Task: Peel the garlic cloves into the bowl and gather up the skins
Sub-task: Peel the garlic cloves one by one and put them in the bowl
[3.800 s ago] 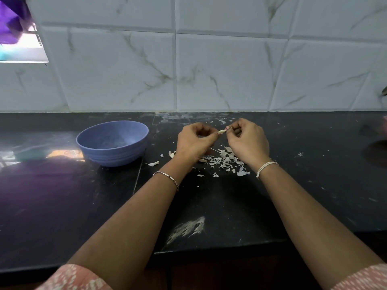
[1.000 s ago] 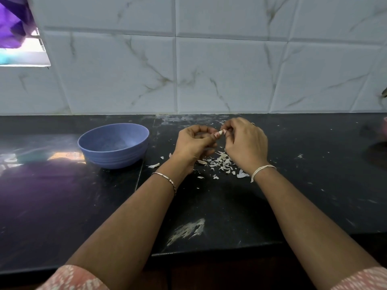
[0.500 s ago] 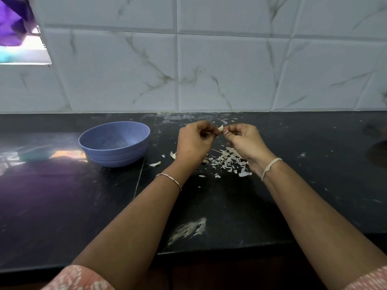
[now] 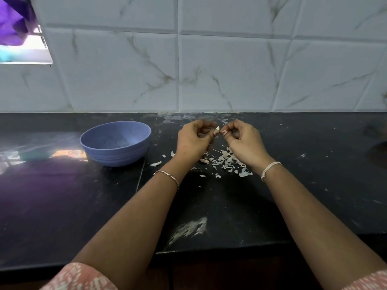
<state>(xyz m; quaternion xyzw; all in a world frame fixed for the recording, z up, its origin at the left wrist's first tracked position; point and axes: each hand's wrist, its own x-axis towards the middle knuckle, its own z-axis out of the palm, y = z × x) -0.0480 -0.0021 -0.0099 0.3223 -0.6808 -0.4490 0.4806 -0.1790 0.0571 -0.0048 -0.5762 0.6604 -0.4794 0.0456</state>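
My left hand (image 4: 194, 139) pinches a small pale garlic clove (image 4: 217, 128) at its fingertips, held above the black counter. My right hand (image 4: 245, 141) is close beside it, thumb and forefinger pinched at the clove's skin. Under both hands lies a scatter of white garlic skins (image 4: 226, 162), with one unpeeled clove (image 4: 204, 160) among them. The blue bowl (image 4: 117, 151) stands to the left of my left hand; what it holds is hard to make out.
A black stone counter (image 4: 62, 195) runs to a white marble-tiled wall (image 4: 209, 70). A whitish smear (image 4: 190, 228) marks the counter near its front edge. A window with purple cloth (image 4: 12, 24) is at top left. Loose skin flakes (image 4: 156, 163) lie near the bowl.
Both hands have stayed over the skin pile, working the same clove. My right hand shifted slightly right and its fingers pulled a little away from the clove.
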